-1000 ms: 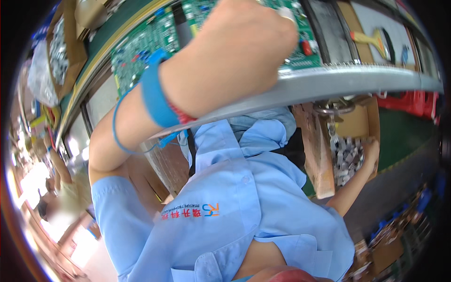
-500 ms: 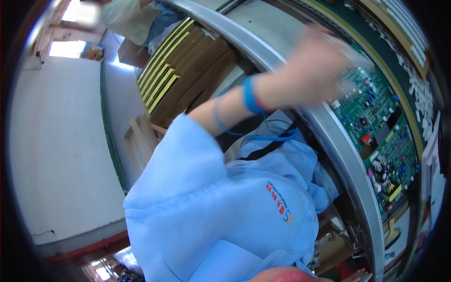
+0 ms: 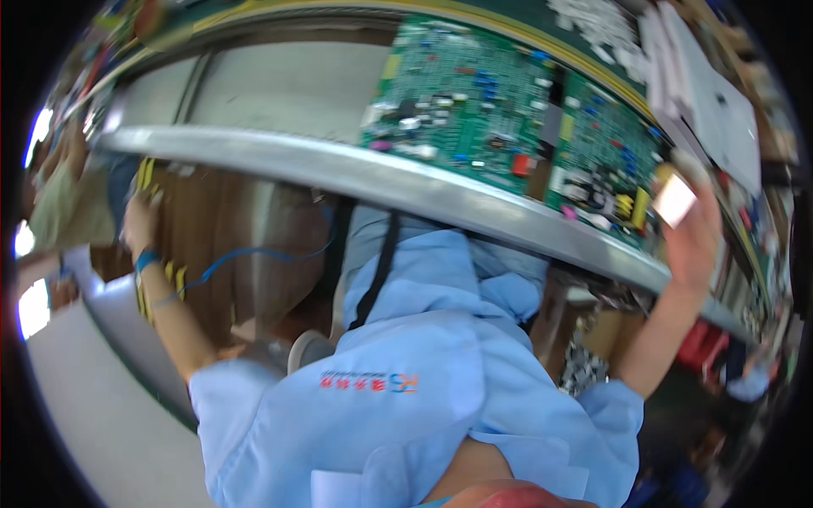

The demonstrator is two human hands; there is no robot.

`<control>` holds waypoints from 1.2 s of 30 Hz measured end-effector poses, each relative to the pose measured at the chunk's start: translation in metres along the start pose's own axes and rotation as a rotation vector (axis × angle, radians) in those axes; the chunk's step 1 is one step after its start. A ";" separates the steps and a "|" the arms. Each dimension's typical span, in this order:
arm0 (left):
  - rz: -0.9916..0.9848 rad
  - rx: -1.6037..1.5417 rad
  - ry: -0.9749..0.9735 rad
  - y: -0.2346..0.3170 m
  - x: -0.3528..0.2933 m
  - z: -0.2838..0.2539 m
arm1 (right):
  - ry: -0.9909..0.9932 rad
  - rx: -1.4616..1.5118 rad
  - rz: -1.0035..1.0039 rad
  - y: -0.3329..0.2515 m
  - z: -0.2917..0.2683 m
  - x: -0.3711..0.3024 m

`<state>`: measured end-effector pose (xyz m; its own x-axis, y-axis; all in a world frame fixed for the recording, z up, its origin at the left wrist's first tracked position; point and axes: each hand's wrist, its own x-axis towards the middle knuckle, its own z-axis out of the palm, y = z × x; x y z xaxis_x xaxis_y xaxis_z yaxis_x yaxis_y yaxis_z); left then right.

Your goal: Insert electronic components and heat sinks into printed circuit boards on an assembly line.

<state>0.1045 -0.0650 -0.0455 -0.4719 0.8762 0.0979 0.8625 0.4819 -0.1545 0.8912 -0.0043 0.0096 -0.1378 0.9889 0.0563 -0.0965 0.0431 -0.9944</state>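
Observation:
My left hand (image 3: pixel 140 222), with a blue strap and cord at the wrist, is at the far left. Its fingers are curled at the edge of a yellow-edged brown board (image 3: pixel 147 173), one of a stack below the bench rail. My right hand (image 3: pixel 696 241) is raised by the bench's right end, closed around a small, shiny, pale block-like piece (image 3: pixel 675 201); glare hides its kind. Close beside this hand lies a green circuit board (image 3: pixel 597 161) crowded with parts. Left of it lies a larger green circuit board (image 3: pixel 466 97).
A silver metal rail (image 3: pixel 406 182) runs along the bench's near edge. Beyond the boards are a heap of small white pieces (image 3: pixel 597 30) and white panels (image 3: pixel 720 110). At the far left stands another person (image 3: pixel 72 195). A red container (image 3: pixel 701 345) sits below the bench at right.
The view has swung round. My left hand has moved from over the circuit boards leftward to the yellow-edged stack. My right hand, earlier at the lower edge, is now raised with the shiny piece.

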 end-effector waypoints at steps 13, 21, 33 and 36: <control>0.186 0.056 -0.080 -0.008 0.046 0.022 | -0.211 -0.144 0.064 -0.009 0.078 0.050; 0.050 -1.070 0.190 0.052 0.013 -0.062 | -0.376 -0.260 0.135 0.001 0.135 0.071; 0.158 -1.951 -0.474 0.216 -0.064 -0.058 | -0.347 -1.066 -0.478 0.033 0.194 0.061; 0.076 -2.016 -0.560 0.215 -0.072 -0.062 | -0.316 -1.135 -0.560 0.036 0.193 0.060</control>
<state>0.3356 -0.0254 -0.0245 -0.0934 0.9837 -0.1535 -0.3511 0.1117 0.9296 0.6895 0.0289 -0.0053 -0.5896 0.7282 0.3496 0.6440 0.6850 -0.3407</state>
